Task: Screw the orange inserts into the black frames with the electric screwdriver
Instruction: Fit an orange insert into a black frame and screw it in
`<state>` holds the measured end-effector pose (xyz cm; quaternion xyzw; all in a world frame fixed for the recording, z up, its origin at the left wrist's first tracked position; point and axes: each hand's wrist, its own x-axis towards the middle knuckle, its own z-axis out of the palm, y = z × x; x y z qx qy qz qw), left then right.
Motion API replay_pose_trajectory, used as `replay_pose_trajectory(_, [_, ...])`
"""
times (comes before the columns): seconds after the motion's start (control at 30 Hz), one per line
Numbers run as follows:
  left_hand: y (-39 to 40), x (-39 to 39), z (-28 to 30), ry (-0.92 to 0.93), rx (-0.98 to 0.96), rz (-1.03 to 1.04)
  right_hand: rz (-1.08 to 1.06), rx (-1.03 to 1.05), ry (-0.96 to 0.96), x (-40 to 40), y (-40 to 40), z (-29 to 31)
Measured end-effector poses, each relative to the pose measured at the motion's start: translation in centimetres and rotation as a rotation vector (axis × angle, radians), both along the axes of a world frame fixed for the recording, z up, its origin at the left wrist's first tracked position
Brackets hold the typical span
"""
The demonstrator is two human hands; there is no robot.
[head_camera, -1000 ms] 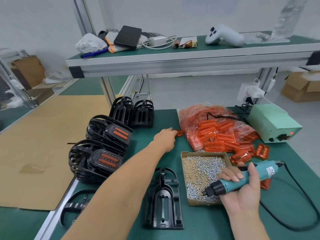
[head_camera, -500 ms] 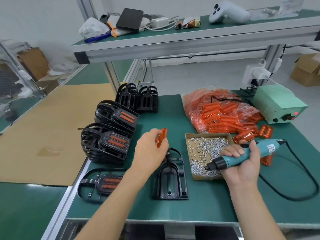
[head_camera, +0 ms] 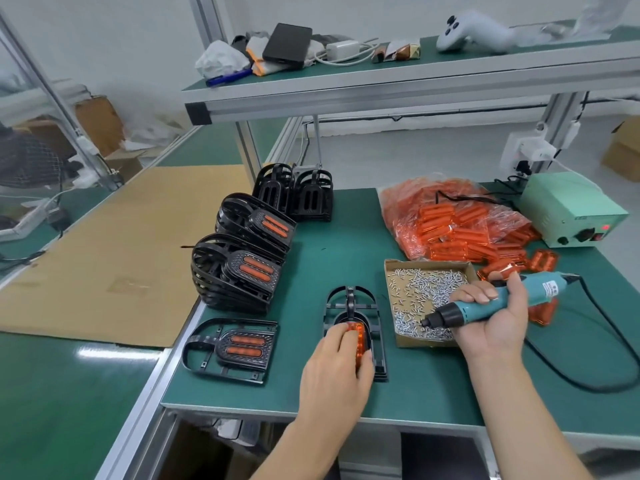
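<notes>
A black frame [head_camera: 351, 306] lies flat near the table's front edge. My left hand [head_camera: 337, 365] holds an orange insert [head_camera: 360, 339] down on the frame's lower half, fingers curled over it. My right hand [head_camera: 495, 320] grips the teal electric screwdriver [head_camera: 498, 304], its black tip pointing left over a cardboard tray of screws [head_camera: 420, 289]. A clear bag full of orange inserts [head_camera: 453, 220] lies behind the tray, with a few loose ones [head_camera: 543, 261] beside it.
Finished frames with orange inserts stand stacked at the left [head_camera: 242, 268], one lies flat [head_camera: 235, 344], and empty frames stand further back [head_camera: 298, 192]. A green power unit [head_camera: 571, 213] sits at the right, its black cable [head_camera: 609, 348] looping across the mat. An overhead shelf [head_camera: 381, 88] spans the bench.
My left hand picked an orange insert from beside the bag, carried it back and set it onto the black frame. My right hand kept the screwdriver over the screw tray.
</notes>
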<state>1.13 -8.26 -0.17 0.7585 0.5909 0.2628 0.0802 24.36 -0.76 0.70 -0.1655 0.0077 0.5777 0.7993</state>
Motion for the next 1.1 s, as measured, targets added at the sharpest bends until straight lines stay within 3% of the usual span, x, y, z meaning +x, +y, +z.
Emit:
replay_pose_trajectory(0.37, [0.2, -0.6, -1.1, 0.263, 0.173, 0.039, 0.003, -0.001, -0.002, 0.0, 0.1, -0.3])
replay_pose_trajectory(0.6, [0.7, -2.5, -1.8, 0.195, 0.161, -0.032, 0.005, 0.003, -0.011, 0.0, 0.0, -0.3])
replay_pose_trajectory(0.9, [0.6, -3.1, -2.5, -0.022, 0.073, -0.037, -0.004, -0.007, -0.023, 0.0, 0.1, -0.5])
replay_pose_trajectory(1.1, [0.7, -2.6, -2.0, -0.028, 0.078, 0.000, 0.002, -0.005, -0.023, -0.1, 0.0, -0.6])
